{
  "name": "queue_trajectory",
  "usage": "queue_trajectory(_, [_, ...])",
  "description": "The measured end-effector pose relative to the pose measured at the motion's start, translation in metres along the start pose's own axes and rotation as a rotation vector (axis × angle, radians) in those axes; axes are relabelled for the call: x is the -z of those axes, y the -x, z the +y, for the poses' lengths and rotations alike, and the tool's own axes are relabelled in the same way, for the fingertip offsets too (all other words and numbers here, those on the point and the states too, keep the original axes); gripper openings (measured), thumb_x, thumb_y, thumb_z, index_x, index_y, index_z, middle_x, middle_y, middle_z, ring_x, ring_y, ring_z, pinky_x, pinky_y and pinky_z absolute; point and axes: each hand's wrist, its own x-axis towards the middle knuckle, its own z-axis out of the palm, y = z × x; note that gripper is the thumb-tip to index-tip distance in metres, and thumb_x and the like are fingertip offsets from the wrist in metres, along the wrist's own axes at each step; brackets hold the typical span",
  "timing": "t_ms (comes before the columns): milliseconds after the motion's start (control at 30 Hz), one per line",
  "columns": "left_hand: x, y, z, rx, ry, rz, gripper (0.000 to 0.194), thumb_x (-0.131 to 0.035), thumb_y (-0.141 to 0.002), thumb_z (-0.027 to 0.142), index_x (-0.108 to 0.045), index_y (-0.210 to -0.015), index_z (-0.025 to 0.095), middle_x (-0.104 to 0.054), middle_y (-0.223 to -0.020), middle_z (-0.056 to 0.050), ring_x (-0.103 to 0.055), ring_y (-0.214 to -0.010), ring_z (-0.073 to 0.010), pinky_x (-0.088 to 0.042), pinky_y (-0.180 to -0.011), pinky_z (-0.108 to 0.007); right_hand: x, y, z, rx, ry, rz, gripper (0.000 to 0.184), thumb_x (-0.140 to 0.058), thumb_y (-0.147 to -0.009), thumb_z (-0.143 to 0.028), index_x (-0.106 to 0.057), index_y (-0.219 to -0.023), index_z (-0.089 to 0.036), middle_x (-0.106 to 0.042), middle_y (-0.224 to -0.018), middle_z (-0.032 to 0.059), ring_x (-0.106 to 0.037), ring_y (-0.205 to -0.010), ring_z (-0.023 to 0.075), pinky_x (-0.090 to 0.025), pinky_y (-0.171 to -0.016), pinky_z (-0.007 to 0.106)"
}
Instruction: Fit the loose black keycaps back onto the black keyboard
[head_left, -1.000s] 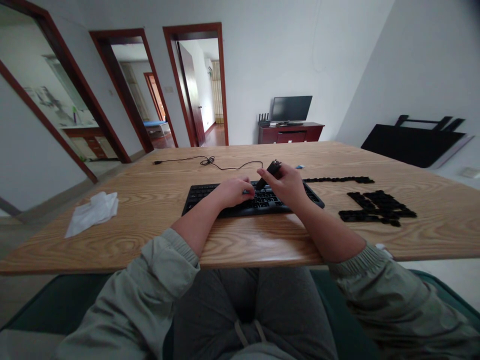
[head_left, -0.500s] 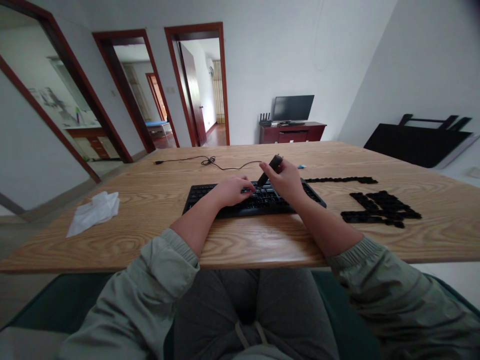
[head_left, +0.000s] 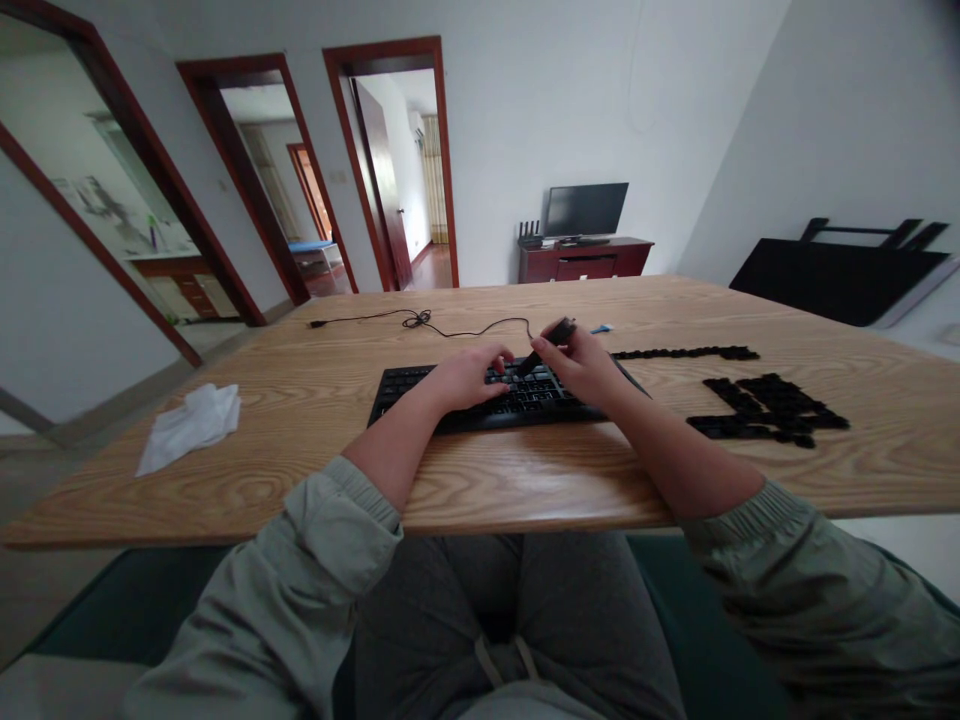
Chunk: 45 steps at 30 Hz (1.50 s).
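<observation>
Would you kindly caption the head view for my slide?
Left hand rests on a black keyboard while right hand holds a black tool above it.

Place: a home, with rooms opening off 1 another
Doorways: 3 with dark red frames [head_left: 259, 170]
Furnishings: flat-screen TV [head_left: 586, 210] on a red wooden cabinet [head_left: 585, 262]; blue bed [head_left: 311, 247] through a doorway

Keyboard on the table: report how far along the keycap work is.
Done: loose black keycaps lie in a row and a cluster on the light wooden table, right of the black keyboard. In hand: the right hand pinches a slim dark tool over the keys, the left hand resting on them. Left: keys still seated across the keyboard's left end.
</observation>
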Motion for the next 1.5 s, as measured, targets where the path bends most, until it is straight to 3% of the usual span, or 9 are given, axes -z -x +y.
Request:
queue_trajectory(100, [-0.003,-0.001,-0.001,-0.053,0.018,-0.039,0.046,-0.064,-0.086,0.028,-0.058,-0.131,0.023,-0.072,-0.109,-0.004,-0.066,-0.091,-0.0182,-0.05,-0.084,-0.032,0.006,-0.004,0.004,0.021,0.011,-0.051,0.043,-0.054,-0.088,-0.06,-0.059,-0.082,-0.018,-0.06,-0.074,0.0036,-0.05,-0.069,0.0161,-0.039,-0.062,0.03])
queue_trajectory(267, [-0.004,-0.002,-0.001,-0.072,0.014,-0.058,0.04,-0.061,-0.088,0.027,-0.062,-0.127,0.021,-0.074,-0.11,-0.004,-0.067,-0.094,-0.0178,-0.05,-0.087,-0.031,0.007,-0.005,0.0,0.029,0.033,-0.055,0.04,-0.054,-0.09,-0.056,-0.059,-0.083,-0.017,-0.061,-0.076,0.004,-0.05,-0.07,0.0169,-0.039,-0.063,0.03])
queue_trajectory(567, [0.002,0.0,0.004,-0.008,0.009,-0.137,0.024,-0.059,-0.089,0.029,-0.068,-0.109,0.017,-0.073,-0.094,-0.004,-0.063,-0.077,-0.0157,-0.047,-0.071,-0.028,0.004,-0.005,-0.018,0.101,0.045,-0.202,0.038,-0.049,-0.094,-0.055,-0.057,-0.093,-0.019,-0.061,-0.08,0.0038,-0.053,-0.078,0.0189,-0.041,-0.072,0.032])
queue_trajectory(900, [-0.005,-0.008,0.004,-0.029,-0.022,-0.151,0.026,-0.059,-0.088,0.037,-0.067,-0.104,0.018,-0.07,-0.088,-0.003,-0.059,-0.074,-0.0162,-0.043,-0.066,-0.028,0.021,-0.014,-0.007,0.042,-0.067,-0.271,0.038,-0.053,-0.091,-0.054,-0.057,-0.094,-0.017,-0.058,-0.08,0.0032,-0.05,-0.074,0.0173,-0.042,-0.071,0.032])
queue_trajectory(1067, [-0.004,-0.008,0.007,-0.039,-0.054,-0.039,0.028,-0.065,-0.082,0.036,-0.067,-0.1,0.016,-0.07,-0.095,-0.007,-0.062,-0.084,-0.0199,-0.05,-0.076,-0.032,0.019,-0.013,-0.007,0.037,-0.089,-0.249,0.032,-0.059,-0.086,-0.048,-0.06,-0.095,-0.017,-0.062,-0.087,0.0052,-0.054,-0.081,0.0188,-0.046,-0.075,0.033])
queue_trajectory(1200, [-0.008,-0.017,0.016,-0.059,0.179,0.104,0.04,-0.068,-0.08,0.034,-0.064,-0.115,0.017,-0.07,-0.105,-0.007,-0.064,-0.092,-0.0182,-0.051,-0.084,-0.032,0.016,-0.016,-0.004,0.027,-0.104,-0.248,0.028,-0.063,-0.083,-0.042,-0.062,-0.096,-0.018,-0.066,-0.09,0.006,-0.057,-0.083,0.0202,-0.048,-0.075,0.033])
queue_trajectory(1300, [-0.015,-0.028,0.023,-0.058,0.27,0.179,0.029,-0.065,-0.081,0.033,-0.065,-0.105,0.016,-0.07,-0.094,-0.004,-0.062,-0.081,-0.016,-0.049,-0.077,-0.03,0.009,-0.017,0.002,0.05,-0.141,-0.263,0.026,-0.064,-0.08,-0.038,-0.062,-0.096,-0.018,-0.067,-0.093,0.0063,-0.06,-0.085,0.0211,-0.049,-0.077,0.035])
queue_trajectory(1433, [-0.026,-0.035,0.02,-0.053,0.291,0.27,0.017,-0.06,-0.083,0.028,-0.059,-0.095,0.016,-0.065,-0.084,-0.002,-0.058,-0.076,-0.0157,-0.046,-0.072,-0.029,-0.006,-0.005,0.015,0.054,-0.107,0.043,0.017,-0.057,-0.083,-0.035,-0.057,-0.089,-0.019,-0.064,-0.085,0.0043,-0.057,-0.079,0.02,-0.047,-0.074,0.034])
queue_trajectory(1500, [-0.03,-0.034,0.014,-0.039,0.279,0.33,0.013,-0.057,-0.085,0.027,-0.055,-0.094,0.017,-0.064,-0.086,-0.002,-0.058,-0.078,-0.0161,-0.045,-0.073,-0.029,-0.011,0.005,0.019,0.042,-0.017,0.076,0.012,-0.053,-0.081,-0.03,-0.057,-0.084,-0.019,-0.061,-0.077,0.0024,-0.054,-0.072,0.0183,-0.044,-0.069,0.032])
